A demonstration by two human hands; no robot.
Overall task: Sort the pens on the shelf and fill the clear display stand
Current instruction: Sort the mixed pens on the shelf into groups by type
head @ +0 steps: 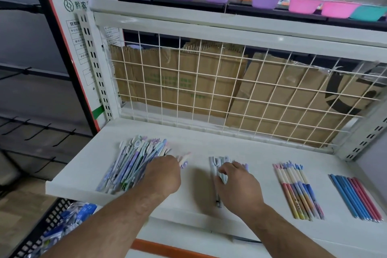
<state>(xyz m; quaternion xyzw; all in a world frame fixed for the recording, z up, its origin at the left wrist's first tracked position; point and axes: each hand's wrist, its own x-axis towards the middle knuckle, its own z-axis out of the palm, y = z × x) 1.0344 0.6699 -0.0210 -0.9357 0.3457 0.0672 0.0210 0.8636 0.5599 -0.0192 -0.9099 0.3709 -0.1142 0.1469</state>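
A person's two bare forearms reach over a white shelf [199,199] backed by a wire grid [209,81] with cardboard [272,100] behind it.

Farthest left, below the shelf edge, a black crate [37,234] holds blue and white packets; its contents are too blurred to name.

On the shelf's left lies a big unsorted pile [129,163] of pale blue and lilac pens, fanned and overlapping. The left hand [165,176] rests at the pile's right edge, fingers curled down out of sight. A pen or two with pink and lilac caps pokes out beyond the knuckles, so it seems to be pinching them, but the grip itself cannot be seen.

Right of centre, the right hand [236,186] lies palm down on a small bundle [219,172] of pale blue pens, fingers bent loosely over them. Whether it clasps them or only presses them flat is unclear.

Further right sit a neat row of cream pens [297,190] with coloured lower halves, then a row of blue and pink pens [356,197] by the right edge.

The pens look light, stiff and smooth, likely to roll or slip when loose. Best taken several at once around mid-barrel, with caps aligned; the decorative caps may snag.

No clear display stand is in view. Coloured bowls [263,0] line a shelf above, partly cut off.
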